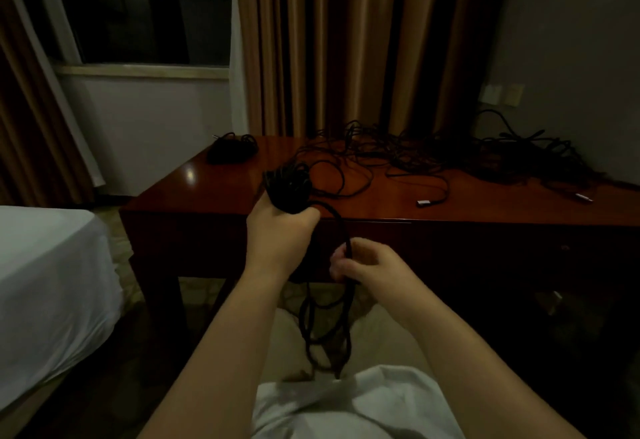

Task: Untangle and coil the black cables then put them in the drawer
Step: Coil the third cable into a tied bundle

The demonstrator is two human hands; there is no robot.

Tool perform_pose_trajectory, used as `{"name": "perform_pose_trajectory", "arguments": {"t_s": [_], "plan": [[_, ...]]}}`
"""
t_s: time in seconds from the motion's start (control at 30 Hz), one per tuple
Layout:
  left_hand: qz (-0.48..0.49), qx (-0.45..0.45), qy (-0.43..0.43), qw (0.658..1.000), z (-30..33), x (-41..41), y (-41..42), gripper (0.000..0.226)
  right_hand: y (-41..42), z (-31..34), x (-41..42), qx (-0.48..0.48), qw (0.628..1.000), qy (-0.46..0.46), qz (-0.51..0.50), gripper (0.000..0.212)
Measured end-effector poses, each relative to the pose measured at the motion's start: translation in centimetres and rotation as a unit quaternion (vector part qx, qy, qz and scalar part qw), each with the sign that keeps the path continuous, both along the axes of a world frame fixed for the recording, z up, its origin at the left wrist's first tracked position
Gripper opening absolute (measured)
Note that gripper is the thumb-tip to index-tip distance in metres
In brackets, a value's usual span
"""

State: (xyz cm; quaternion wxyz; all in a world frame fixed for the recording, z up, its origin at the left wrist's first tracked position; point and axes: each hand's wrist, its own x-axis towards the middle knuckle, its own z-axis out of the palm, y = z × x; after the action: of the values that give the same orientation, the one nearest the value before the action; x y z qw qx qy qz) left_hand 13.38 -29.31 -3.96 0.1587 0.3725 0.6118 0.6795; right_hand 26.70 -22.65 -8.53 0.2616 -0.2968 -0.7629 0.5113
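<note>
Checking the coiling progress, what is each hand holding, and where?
Left hand grips the coiled bundle at its base; right hand pinches the loose cable strand hanging below it.

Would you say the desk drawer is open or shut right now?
Shut: the drawer front sits flush under the desk edge, nothing pulled out.
</note>
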Motion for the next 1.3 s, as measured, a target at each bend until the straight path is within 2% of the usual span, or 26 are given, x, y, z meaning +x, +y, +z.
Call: {"name": "perform_pose_trajectory", "arguments": {"t_s": [0.07, 0.13, 0.23, 0.27, 0.33, 0.4, 0.53, 0.63, 0.73, 0.83, 0.9, 0.97, 1.03, 1.1, 1.17, 1.2, 1.23, 1.3], "plan": [[0.011, -0.011, -0.006, 1.000, 0.0, -0.6, 0.0, 0.038, -0.5, 0.3, 0.9, -0.044, 0.997, 0.059, 0.023, 0.023], [0.002, -0.029, -0.031, 0.999, -0.2, -1.5, -0.5, 0.034, -0.2, 0.8, 1.8, -0.030, 0.997, 0.069, -0.004, 0.028], [-0.123, -0.126, -0.034, 0.984, -0.7, -0.7, -1.4, 0.013, 0.5, 2.7, 2.8, -0.016, 0.985, 0.145, -0.086, 0.028], [-0.175, -0.128, -0.051, 0.975, -1.0, 0.0, -1.6, 0.014, 0.6, 3.4, 2.7, -0.010, 0.982, 0.162, -0.094, 0.028], [-0.260, -0.059, -0.138, 0.954, -1.5, 0.9, -1.7, 0.031, 0.6, 3.9, 2.2, 0.012, 0.986, 0.141, -0.084, 0.030], [-0.301, 0.002, -0.198, 0.933, -1.6, 1.2, -1.5, 0.038, 0.3, 3.6, 1.5, 0.011, 0.991, 0.109, -0.072, 0.033], [-0.319, 0.014, -0.237, 0.918, -2.1, 2.1, -1.7, 0.046, -0.3, 3.2, 1.1, -0.022, 0.992, 0.111, -0.055, 0.031], [-0.365, 0.066, -0.296, 0.880, -2.6, 2.5, -1.4, 0.050, -0.6, 2.5, 0.6, -0.054, 0.996, 0.067, -0.034, 0.032], [-0.385, 0.097, -0.305, 0.866, -2.7, 2.5, -1.2, 0.049, -1.1, 2.1, 0.3, -0.096, 0.995, 0.028, -0.011, 0.034], [-0.368, 0.098, -0.265, 0.886, -2.4, 1.9, -1.3, 0.036, -1.0, 1.4, 0.8, -0.123, 0.992, -0.005, 0.029, 0.030], [-0.322, 0.106, -0.201, 0.919, -2.0, 1.2, -1.2, 0.027, -0.1, 0.4, 1.0, -0.060, 0.993, -0.101, 0.026, 0.027], [-0.267, 0.123, -0.146, 0.944, -2.0, 0.3, -0.8, 0.022, 0.3, -0.6, 1.2, 0.016, 0.973, -0.231, -0.012, 0.043], [-0.244, 0.138, -0.146, 0.949, -2.2, -0.1, -0.6, 0.021, 0.1, -1.0, 1.2, 0.012, 0.964, -0.257, -0.063, 0.045], [-0.238, 0.151, -0.148, 0.948, -2.8, -0.2, -0.5, 0.021, -0.2, -1.1, 1.6, -0.066, 0.972, -0.218, -0.057, 0.037], [-0.234, 0.173, -0.138, 0.947, -3.3, -0.4, -0.4, 0.023, -0.6, -1.3, 1.6, -0.235, 0.966, -0.099, -0.033, 0.030], [-0.234, 0.185, -0.138, 0.944, -3.5, -0.5, -0.3, 0.023, -0.9, -1.3, 1.6, -0.336, 0.941, -0.003, -0.042, 0.028], [-0.237, 0.197, -0.141, 0.941, -3.6, -0.5, -0.3, 0.021, -1.1, -1.2, 1.5, -0.425, 0.898, 0.096, -0.062, 0.028], [-0.250, 0.216, -0.147, 0.932, -3.8, -0.4, -0.2, 0.018, -1.3, -1.3, 1.0, -0.524, 0.813, 0.236, -0.092, 0.028]]}}
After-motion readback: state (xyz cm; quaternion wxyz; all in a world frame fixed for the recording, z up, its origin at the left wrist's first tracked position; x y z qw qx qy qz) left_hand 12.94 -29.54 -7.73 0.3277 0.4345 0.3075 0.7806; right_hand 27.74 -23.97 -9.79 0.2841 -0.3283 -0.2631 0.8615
